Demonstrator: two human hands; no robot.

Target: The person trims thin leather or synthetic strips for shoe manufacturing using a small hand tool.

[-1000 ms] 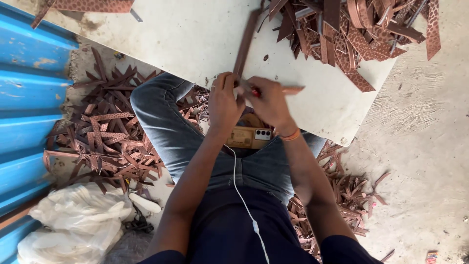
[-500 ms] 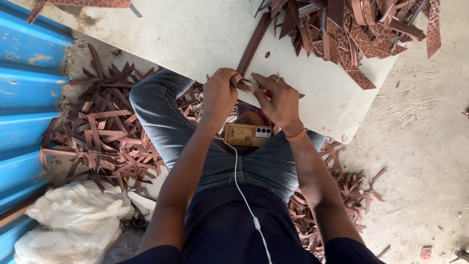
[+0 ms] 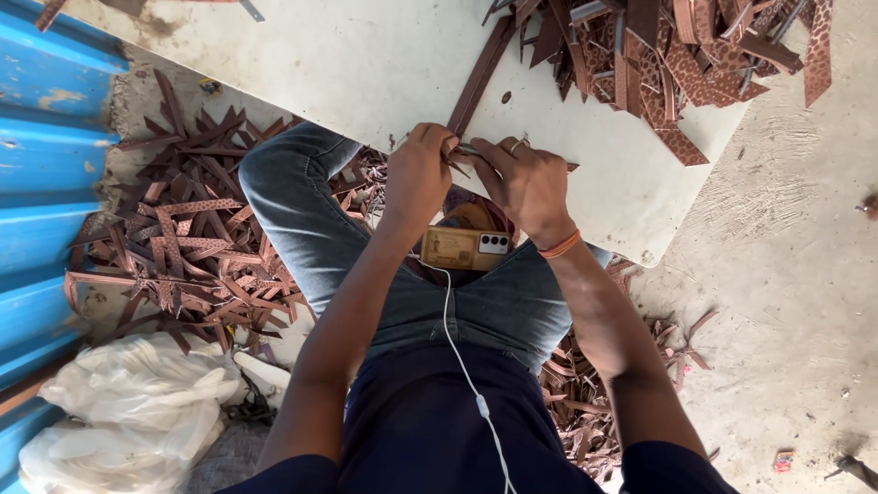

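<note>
I sit on the floor with a white board (image 3: 366,64) resting over my knees. My left hand (image 3: 419,174) pinches the near end of a long brown leather strip (image 3: 476,78) that runs away across the board. My right hand (image 3: 526,183), with an orange band at the wrist, grips the same strip end and a thin pointed tool whose tip shows beside it. Both hands meet at the board's near edge. A phone (image 3: 465,248) lies on my lap with a white earphone cable (image 3: 457,357) running from it.
A heap of brown patterned leather strips (image 3: 677,55) covers the board's far right. More cut strips (image 3: 174,238) litter the floor on my left and by my right leg (image 3: 585,393). A blue corrugated sheet (image 3: 46,183) stands at the left, white plastic bags (image 3: 128,412) below it.
Both hands have stayed together on the strip end; the right hand has shifted slightly over it. The view has tilted a little.
</note>
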